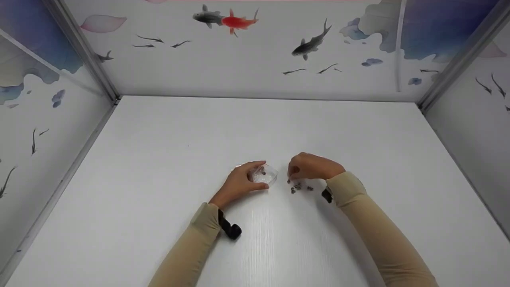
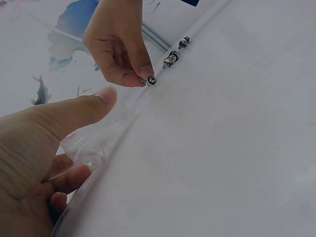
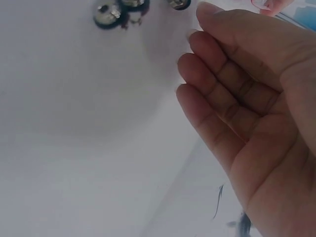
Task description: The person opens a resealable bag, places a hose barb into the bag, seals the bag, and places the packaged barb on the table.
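Observation:
My left hand (image 1: 239,181) grips a small clear plastic box (image 1: 265,175) with thumb and fingers on opposite sides. A small dark piece (image 1: 263,173) shows inside the box. To its right, my right hand (image 1: 312,166) reaches down with bent fingers. Its thumb and fingertips come close to a small shiny metal piece (image 2: 151,80); in the right wrist view that piece (image 3: 178,4) appears just apart from the thumb tip. Several similar metal pieces (image 2: 171,59) lie on the table nearby. Their exact kind is too small to tell.
A white table (image 1: 159,131) carries everything. White panels (image 1: 247,71) printed with fish and leaves stand at the back and both sides, joined by grey metal posts (image 1: 89,52). A transparent edge (image 1: 238,165) shows behind the left hand.

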### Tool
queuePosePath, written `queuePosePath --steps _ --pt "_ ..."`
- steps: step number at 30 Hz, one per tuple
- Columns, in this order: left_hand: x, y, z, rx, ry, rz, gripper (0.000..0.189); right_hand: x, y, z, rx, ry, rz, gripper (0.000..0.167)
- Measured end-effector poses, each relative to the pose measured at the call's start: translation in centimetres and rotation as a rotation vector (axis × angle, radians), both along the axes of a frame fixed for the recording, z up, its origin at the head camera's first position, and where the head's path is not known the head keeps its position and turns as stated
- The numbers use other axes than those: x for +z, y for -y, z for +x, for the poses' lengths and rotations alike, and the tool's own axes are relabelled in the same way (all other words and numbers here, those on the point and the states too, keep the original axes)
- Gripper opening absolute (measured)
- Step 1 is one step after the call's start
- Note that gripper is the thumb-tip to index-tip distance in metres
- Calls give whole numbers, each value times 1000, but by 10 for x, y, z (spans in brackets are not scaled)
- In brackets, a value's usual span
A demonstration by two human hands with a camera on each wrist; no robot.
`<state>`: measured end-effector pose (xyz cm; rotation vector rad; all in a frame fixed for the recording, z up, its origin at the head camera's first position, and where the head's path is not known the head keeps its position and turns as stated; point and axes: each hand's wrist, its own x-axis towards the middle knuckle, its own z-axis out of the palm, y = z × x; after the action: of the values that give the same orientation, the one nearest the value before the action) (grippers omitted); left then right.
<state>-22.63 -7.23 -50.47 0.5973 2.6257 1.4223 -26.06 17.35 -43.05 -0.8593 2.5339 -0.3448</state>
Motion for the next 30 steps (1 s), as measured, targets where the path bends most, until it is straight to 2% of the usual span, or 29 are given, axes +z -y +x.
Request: queuePosePath --steps 15,30 --pt "-1 0 -1 -10 -5 1 70 5 4 -3 14 -43 -7 12" --pt "0 0 0 -2 5 -16 69 15 16 -3 63 -82 -81 12"
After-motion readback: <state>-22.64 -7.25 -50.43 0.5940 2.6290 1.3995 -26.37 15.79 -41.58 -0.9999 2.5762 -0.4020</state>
